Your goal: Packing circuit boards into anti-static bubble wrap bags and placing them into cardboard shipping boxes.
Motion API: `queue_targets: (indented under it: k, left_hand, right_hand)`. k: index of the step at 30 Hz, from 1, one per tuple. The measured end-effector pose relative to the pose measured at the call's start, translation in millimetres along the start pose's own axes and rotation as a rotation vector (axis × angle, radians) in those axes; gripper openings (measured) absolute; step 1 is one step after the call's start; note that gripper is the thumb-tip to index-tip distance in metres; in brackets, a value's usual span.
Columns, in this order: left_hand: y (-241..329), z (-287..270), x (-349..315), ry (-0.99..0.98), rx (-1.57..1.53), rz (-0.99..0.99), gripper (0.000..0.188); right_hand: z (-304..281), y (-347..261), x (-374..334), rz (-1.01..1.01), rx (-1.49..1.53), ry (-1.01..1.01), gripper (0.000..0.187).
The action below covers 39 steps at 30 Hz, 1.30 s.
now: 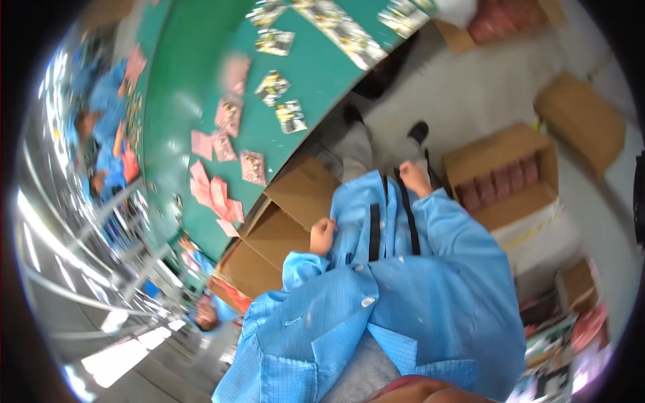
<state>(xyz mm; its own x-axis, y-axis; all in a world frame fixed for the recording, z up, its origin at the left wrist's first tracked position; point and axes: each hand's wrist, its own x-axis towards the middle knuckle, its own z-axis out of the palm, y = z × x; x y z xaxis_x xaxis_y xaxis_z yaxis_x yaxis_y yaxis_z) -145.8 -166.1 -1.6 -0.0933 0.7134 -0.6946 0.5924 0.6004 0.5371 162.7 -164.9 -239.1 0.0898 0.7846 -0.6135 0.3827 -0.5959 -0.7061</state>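
Curled into a loose fist, my left hand (322, 236) is beside the front of my blue work jacket (430, 295), close to an open cardboard box (275, 232) at the table edge. No object shows in it. My right hand (415, 178) is also closed, with nothing seen in it. It is near the black strips (408, 225) on the jacket front. Both hands are apart from the green table (195, 87). On that table lie several pink packets (228, 114), some holding small parts, and clear bags of yellow, black and silvery parts (290, 116).
To the right, an open carton (500, 178) on the floor holds a row of pink packets. Another cardboard piece (581, 114) is farther right, and a box with pink contents (500, 23) stands at the top. Other people in blue (107, 121) sit across the table.
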Motion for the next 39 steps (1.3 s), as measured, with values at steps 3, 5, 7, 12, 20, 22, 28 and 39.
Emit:
queue_targets:
  k: [3,5,7,12,20,22,28,39]
  left_hand:
    - [15.6,-1.8,4.0,0.143,0.083,0.065,0.042]
    - [32.7,-20.3,12.1,0.215,0.05,0.041,0.029]
    - [53.6,-44.8,17.3,0.513,0.16,0.238,0.011]
    - [61.2,-113.9,69.4,0.766,0.232,0.268,0.054]
    - [-2.2,-131.8,195.2,0.986,0.388,0.213,0.084]
    - [-13.0,-125.0,186.4,1.082,0.224,0.208,0.081]
    - [-9.9,-120.5,201.8,1.09,0.052,0.253,0.083]
    - [-6.8,-117.8,199.8,1.098,0.118,0.302,0.075]
  right_hand:
    - [22.1,2.0,29.2,-0.012,-0.035,-0.24,0.012]
    - [38.9,-6.1,37.1,-0.053,-0.128,-0.339,0.015]
    - [53.9,-21.4,38.3,-0.065,-0.198,-0.443,0.019]
    - [94.4,-18.2,47.3,-0.023,-0.373,-0.646,0.024]
    - [162.2,158.6,88.9,-0.628,-0.394,-0.275,0.038]
    - [152.7,144.8,68.0,-0.572,-0.354,-0.407,0.036]
    - [133.3,137.6,99.5,-0.386,-0.296,-0.522,0.03]
    - [49.5,103.4,189.3,-0.239,-0.339,-0.631,0.02]
